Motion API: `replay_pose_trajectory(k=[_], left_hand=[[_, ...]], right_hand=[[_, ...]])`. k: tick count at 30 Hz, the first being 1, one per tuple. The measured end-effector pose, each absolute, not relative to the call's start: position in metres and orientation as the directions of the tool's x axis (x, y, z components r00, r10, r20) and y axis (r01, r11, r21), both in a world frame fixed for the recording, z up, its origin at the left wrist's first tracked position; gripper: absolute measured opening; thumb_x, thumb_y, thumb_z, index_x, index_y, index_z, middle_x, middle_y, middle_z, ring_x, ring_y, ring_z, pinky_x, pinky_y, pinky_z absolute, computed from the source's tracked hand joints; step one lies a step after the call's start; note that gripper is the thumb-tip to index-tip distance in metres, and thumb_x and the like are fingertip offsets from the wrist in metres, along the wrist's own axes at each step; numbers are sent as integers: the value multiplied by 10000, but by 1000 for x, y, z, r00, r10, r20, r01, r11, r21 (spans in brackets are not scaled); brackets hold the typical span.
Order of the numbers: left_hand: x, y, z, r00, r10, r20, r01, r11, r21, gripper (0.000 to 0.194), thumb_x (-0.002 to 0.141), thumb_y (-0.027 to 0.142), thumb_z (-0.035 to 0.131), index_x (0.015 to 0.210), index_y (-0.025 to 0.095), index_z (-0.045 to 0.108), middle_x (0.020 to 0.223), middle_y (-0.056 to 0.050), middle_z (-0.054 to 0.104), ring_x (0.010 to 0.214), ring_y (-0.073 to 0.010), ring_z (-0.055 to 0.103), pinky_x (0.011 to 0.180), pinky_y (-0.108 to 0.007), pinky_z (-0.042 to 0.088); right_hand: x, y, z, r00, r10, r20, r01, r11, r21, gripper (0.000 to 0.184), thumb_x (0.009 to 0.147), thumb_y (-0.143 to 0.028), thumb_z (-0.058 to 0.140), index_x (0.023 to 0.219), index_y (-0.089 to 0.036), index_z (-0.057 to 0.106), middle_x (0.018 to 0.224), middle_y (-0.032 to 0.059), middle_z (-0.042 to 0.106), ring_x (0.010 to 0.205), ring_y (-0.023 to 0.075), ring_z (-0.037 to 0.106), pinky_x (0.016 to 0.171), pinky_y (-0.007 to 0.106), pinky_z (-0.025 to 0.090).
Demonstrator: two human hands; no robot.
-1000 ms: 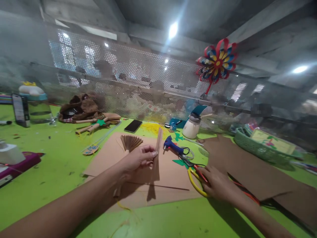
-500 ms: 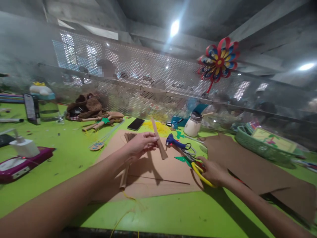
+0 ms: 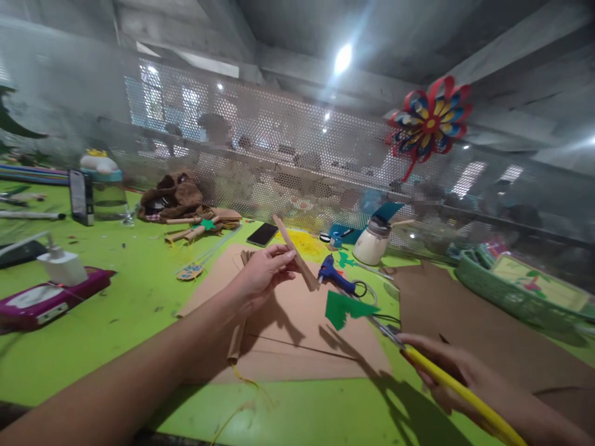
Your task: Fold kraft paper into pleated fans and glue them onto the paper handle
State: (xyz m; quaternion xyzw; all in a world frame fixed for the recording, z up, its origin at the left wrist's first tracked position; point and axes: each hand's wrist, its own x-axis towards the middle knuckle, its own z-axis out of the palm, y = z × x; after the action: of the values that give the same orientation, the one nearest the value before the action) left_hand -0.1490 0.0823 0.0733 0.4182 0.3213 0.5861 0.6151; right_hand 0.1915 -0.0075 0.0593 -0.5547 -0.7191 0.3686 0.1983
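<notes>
A narrow folded strip of brown paper [image 3: 297, 257] is pinched in the fingers of my left hand [image 3: 264, 275], above a brown paper sheet [image 3: 325, 365]. My right hand [image 3: 458, 371] grips scissors [image 3: 432, 367] by their yellow handles, blades pointing left. At the blade tips is a jagged green piece [image 3: 344, 308]; whether the blades pinch it I cannot tell. Just behind it lies a blue glue gun [image 3: 337, 274]. Under my left wrist, a rolled brown paper piece [image 3: 236, 341] with yellow string rests on the sheet, partly hidden.
A white jar [image 3: 370, 244] and a phone [image 3: 263, 234] stand and lie behind my hands. A green basket [image 3: 511, 291] and brown card [image 3: 432, 310] are at right. A purple power strip [image 3: 60, 303] sits left. Perforated metal screening [image 3: 279, 142] rises behind the green table [image 3: 149, 291].
My right hand has lifted the scissors off the table and drawn them right and nearer. The green piece has risen with the blade tips. My left hand still holds the strip, now tilted more.
</notes>
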Motion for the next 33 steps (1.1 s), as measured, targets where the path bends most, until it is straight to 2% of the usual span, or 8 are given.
replay_pose_trajectory(k=[3,7,9,13,17,19,26,33], left_hand=[[-154,80,76,61,992,114,-481,-71,874,90,748,131,673,785,138,592,687,-2,654,607,-80,608,563,-171,487],[-166,81,80,17,988,151,-490,-124,863,107,745,148,689,811,145,605,705,9,651,612,-64,592,588,-158,485],[-172,82,82,-3,990,144,-490,-127,863,127,725,152,710,801,152,609,689,17,646,601,-59,582,600,-154,483],[-176,82,81,69,991,116,-487,-68,871,152,686,180,750,771,161,626,694,23,646,636,-70,587,698,-200,489],[-168,79,75,196,974,115,-440,-17,898,151,688,213,750,766,155,635,766,-5,668,744,-122,626,755,-255,472],[-163,77,71,255,961,108,-410,7,912,148,698,222,742,757,150,627,759,-15,666,797,-165,646,769,-283,460],[-149,66,63,412,895,172,-391,3,920,115,756,229,692,766,158,602,791,-82,707,864,-204,661,887,-339,400],[-141,62,58,391,878,278,-413,-103,905,100,723,208,693,747,151,614,757,-107,712,814,-232,672,919,-395,387]], right_hand=[[172,-9,62,-231,971,57,629,194,-752,497,747,-489,624,1170,-228,616,1053,101,659,960,269,620,762,317,518],[145,9,60,-289,957,-4,614,182,-768,417,834,-503,511,1108,-202,603,725,35,625,592,190,602,564,306,507],[142,22,55,-251,966,64,668,221,-711,359,854,-448,483,1080,-196,603,687,24,610,607,201,596,606,333,509],[158,40,44,-240,936,259,833,335,-441,408,812,-246,473,1215,-228,533,1055,97,637,954,270,591,814,387,476],[187,43,40,-241,902,358,963,269,-28,425,774,-142,447,1168,-227,582,948,126,613,877,294,550,725,398,457],[196,39,41,-261,896,359,965,252,72,415,755,-118,455,1129,-227,598,931,130,595,851,296,532,699,393,450],[164,30,36,-280,893,352,951,308,-24,554,752,-101,441,1296,-196,479,966,120,551,902,288,510,723,393,467],[119,36,34,-165,950,263,777,290,-559,476,774,-265,512,1241,-178,541,1114,112,627,1001,277,590,842,380,482]])
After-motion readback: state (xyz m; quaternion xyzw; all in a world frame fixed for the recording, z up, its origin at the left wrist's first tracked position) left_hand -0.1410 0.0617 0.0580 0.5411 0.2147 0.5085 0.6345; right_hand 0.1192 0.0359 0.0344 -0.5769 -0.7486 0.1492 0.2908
